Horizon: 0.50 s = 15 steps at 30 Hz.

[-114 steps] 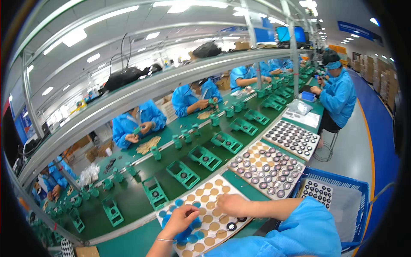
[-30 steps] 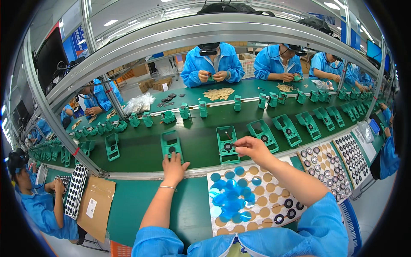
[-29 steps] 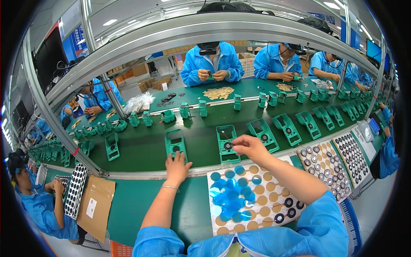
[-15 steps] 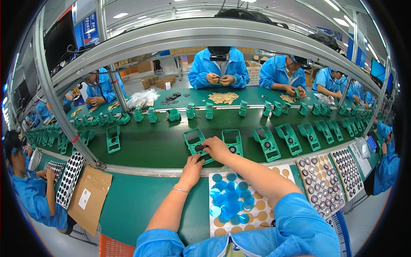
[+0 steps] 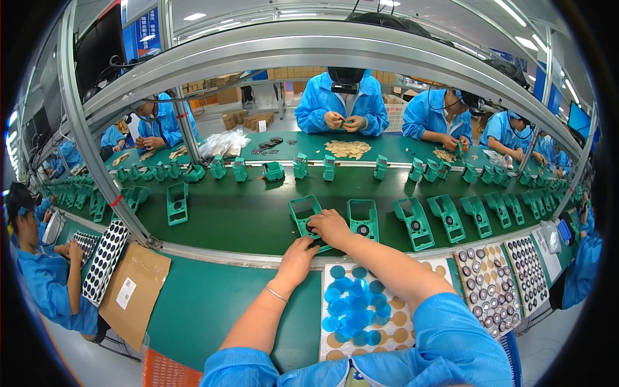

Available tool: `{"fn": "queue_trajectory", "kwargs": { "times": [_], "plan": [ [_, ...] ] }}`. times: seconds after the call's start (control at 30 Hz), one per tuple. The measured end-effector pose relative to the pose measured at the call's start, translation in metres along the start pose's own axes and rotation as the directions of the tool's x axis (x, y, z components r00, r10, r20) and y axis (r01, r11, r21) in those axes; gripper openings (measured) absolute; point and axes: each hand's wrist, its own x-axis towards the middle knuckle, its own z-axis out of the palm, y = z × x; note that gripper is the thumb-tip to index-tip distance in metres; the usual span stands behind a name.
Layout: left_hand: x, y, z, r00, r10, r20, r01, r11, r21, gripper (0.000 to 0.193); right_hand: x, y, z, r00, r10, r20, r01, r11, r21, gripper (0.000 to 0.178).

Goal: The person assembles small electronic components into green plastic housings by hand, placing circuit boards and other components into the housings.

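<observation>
A green plastic housing (image 5: 305, 204) lies on the dark green belt in front of me. My left hand (image 5: 296, 260) grips its near edge with bent fingers. Reaching over from the right, my right hand (image 5: 331, 229) has its fingers pressed together down in the housing's near part. A small black round part (image 5: 311, 228) shows at those fingertips, mostly covered by them. Just right of my right hand lies another green housing (image 5: 362, 209) with a black round piece set in it. Below my forearms, a backing sheet (image 5: 330, 307) carries tan discs and a loose heap of blue film discs (image 5: 353, 303).
More green housings (image 5: 413, 222) line the belt on both sides. Trays of round metal-rimmed parts (image 5: 488, 290) lie at right. Cardboard (image 5: 138, 291) and a black-dotted sheet (image 5: 105, 264) sit at left. A metal frame post (image 5: 97, 142) rises there. Several co-workers sit around.
My right fingers have lowered into the housing with the black round part, which shows less now. My left hand stays at the near edge. The whole view has shifted slightly.
</observation>
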Motion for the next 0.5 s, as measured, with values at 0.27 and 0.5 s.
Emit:
{"fn": "queue_trajectory", "kwargs": {
  "times": [0.27,0.5],
  "plan": [
    [0.002,0.002,0.001,0.998,0.056,0.030,-0.057,0.998,0.022,0.033,-0.009,0.005,-0.003,0.994,0.060,0.095,-0.055,0.997,-0.053,0.021],
    [0.001,0.003,0.005,0.997,0.065,0.031,-0.065,0.998,-0.001,0.033,-0.014,0.007,0.000,0.994,0.081,0.075,-0.077,0.996,-0.045,0.021]
  ]
}}
